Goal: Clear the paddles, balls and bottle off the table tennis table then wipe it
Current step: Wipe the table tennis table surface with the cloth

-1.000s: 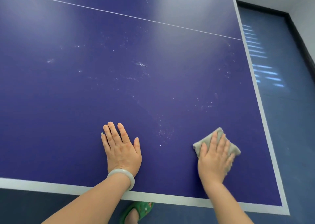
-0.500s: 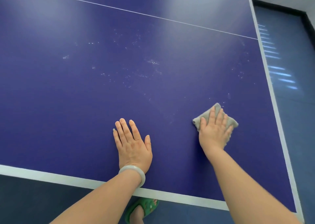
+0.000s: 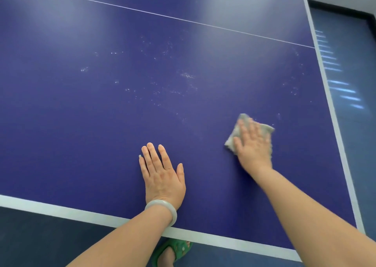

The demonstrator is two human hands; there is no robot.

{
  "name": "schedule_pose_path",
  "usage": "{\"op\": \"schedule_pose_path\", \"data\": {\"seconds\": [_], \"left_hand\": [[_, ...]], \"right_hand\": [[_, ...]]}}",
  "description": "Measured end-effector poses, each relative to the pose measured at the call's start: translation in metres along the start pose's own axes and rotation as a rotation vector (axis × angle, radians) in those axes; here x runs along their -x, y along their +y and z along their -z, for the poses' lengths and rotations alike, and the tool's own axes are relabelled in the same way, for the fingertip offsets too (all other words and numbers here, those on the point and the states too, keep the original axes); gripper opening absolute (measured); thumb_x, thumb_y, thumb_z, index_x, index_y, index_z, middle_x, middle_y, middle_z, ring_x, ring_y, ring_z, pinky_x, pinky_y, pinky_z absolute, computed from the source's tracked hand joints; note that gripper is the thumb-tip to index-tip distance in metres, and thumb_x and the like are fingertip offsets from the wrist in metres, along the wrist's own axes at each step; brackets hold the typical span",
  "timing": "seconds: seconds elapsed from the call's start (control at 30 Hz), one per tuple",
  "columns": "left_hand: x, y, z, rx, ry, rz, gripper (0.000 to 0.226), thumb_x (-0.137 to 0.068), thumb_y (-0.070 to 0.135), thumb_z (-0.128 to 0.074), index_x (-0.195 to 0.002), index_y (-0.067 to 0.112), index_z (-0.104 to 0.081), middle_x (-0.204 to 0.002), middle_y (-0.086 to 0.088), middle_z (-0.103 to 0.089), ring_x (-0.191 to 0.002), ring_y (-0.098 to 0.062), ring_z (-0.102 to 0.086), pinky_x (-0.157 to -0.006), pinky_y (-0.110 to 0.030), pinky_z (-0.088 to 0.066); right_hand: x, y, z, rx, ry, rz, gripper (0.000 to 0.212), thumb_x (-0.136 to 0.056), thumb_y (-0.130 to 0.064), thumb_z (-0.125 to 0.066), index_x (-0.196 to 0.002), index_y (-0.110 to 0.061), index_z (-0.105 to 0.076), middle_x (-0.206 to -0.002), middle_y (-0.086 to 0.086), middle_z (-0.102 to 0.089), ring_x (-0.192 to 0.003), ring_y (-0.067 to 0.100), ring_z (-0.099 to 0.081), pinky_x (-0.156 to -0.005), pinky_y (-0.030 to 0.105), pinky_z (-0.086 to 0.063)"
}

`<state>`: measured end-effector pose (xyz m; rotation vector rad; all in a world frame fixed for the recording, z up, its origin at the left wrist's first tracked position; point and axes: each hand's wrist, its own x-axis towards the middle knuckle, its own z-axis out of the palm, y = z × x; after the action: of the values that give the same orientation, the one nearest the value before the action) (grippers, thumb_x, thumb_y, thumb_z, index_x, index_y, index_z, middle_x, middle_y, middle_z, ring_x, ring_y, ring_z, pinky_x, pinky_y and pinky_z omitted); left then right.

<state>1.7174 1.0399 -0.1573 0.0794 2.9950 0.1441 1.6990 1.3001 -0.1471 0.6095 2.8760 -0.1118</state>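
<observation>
Grey cloth (image 3: pixel 266 129) under flat right hand (image 3: pixel 254 145) slid farther; flat left hand (image 3: pixel 162 177) stays put.

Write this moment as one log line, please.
stage: wiping | right hand: pressing grey folded cloth flat on blue table tennis table | left hand: flat on table | white specks: ahead of cloth

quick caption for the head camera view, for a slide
Right hand presses a grey cloth on the speckled blue table tennis table; left hand rests flat beside it.
</observation>
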Motion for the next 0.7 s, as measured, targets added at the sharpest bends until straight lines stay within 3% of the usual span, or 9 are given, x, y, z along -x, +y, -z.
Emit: {"op": "schedule_pose_path", "data": {"seconds": [0.07, 0.13, 0.27, 0.37, 0.5, 0.57, 0.7], "left_hand": [[0.0, 0.0, 0.001, 0.0, 0.0, 0.003, 0.077, -0.094, 0.051, -0.006, -0.153, 0.001, -0.007, -0.16, -0.027, -0.005, -0.149, -0.041, 0.001, -0.121, -0.053, -0.005], [0.0, 0.0, 0.001, 0.001, 0.007, 0.005, 0.077, -0.094, 0.05, -0.006, -0.153, 0.001, -0.009, -0.159, -0.027, -0.008, -0.149, -0.041, -0.001, -0.121, -0.054, -0.007], [0.0, 0.001, 0.002, 0.017, 0.005, -0.001, 0.076, -0.094, 0.049, -0.01, -0.152, 0.0, -0.011, -0.159, -0.028, -0.011, -0.148, -0.042, -0.005, -0.12, -0.055, -0.011], [0.0, 0.001, 0.003, 0.005, 0.005, 0.002, 0.076, -0.095, 0.049, -0.011, -0.152, -0.001, -0.014, -0.158, -0.028, -0.011, -0.148, -0.042, -0.006, -0.12, -0.055, -0.012], [0.0, 0.002, 0.003, 0.002, 0.004, -0.001, 0.076, -0.094, 0.049, -0.012, -0.152, -0.001, -0.016, -0.158, -0.028, -0.012, -0.148, -0.042, -0.007, -0.12, -0.055, -0.013], [0.0, 0.002, 0.002, 0.008, 0.004, -0.001, 0.077, -0.094, 0.049, -0.011, -0.152, -0.001, -0.017, -0.158, -0.028, -0.013, -0.148, -0.042, -0.007, -0.12, -0.055, -0.013], [0.0, 0.002, 0.003, 0.024, 0.005, 0.002, 0.077, -0.095, 0.05, -0.012, -0.152, 0.0, -0.016, -0.159, -0.028, -0.011, -0.149, -0.042, -0.004, -0.12, -0.055, -0.01]], "right_hand": [[0.009, 0.018, 0.001, -0.123, 0.008, -0.222, 0.06, -0.103, -0.044, -0.02, -0.157, -0.028, 0.002, -0.165, 0.001, 0.004, -0.152, 0.019, 0.005, -0.121, 0.051, 0.003], [0.038, 0.009, -0.008, -0.107, 0.05, -0.242, 0.06, -0.103, -0.044, -0.017, -0.157, -0.025, 0.001, -0.165, 0.004, 0.001, -0.152, 0.021, 0.003, -0.121, 0.052, 0.002], [0.078, -0.044, -0.018, -0.008, 0.068, 0.106, 0.062, -0.099, -0.045, -0.01, -0.158, -0.023, -0.011, -0.164, 0.003, -0.007, -0.152, 0.023, -0.004, -0.122, 0.053, -0.005], [0.055, -0.076, -0.017, 0.025, 0.027, 0.331, 0.06, -0.1, -0.047, -0.005, -0.157, -0.03, 0.001, -0.165, -0.002, 0.006, -0.151, 0.019, 0.011, -0.122, 0.052, 0.001], [-0.007, -0.07, -0.003, 0.089, -0.007, 0.506, 0.058, -0.101, -0.048, -0.013, -0.155, -0.034, 0.003, -0.165, -0.006, 0.006, -0.151, 0.015, 0.01, -0.121, 0.048, 0.008], [-0.035, -0.035, 0.004, 0.069, -0.011, 0.336, 0.058, -0.103, -0.046, -0.017, -0.155, -0.036, 0.006, -0.164, -0.008, 0.01, -0.151, 0.012, 0.012, -0.121, 0.046, 0.009], [-0.035, 0.014, 0.011, -0.077, -0.005, -0.278, 0.059, -0.103, -0.045, -0.014, -0.157, -0.027, 0.002, -0.165, 0.003, 0.004, -0.152, 0.02, 0.006, -0.121, 0.053, 0.001]]}}
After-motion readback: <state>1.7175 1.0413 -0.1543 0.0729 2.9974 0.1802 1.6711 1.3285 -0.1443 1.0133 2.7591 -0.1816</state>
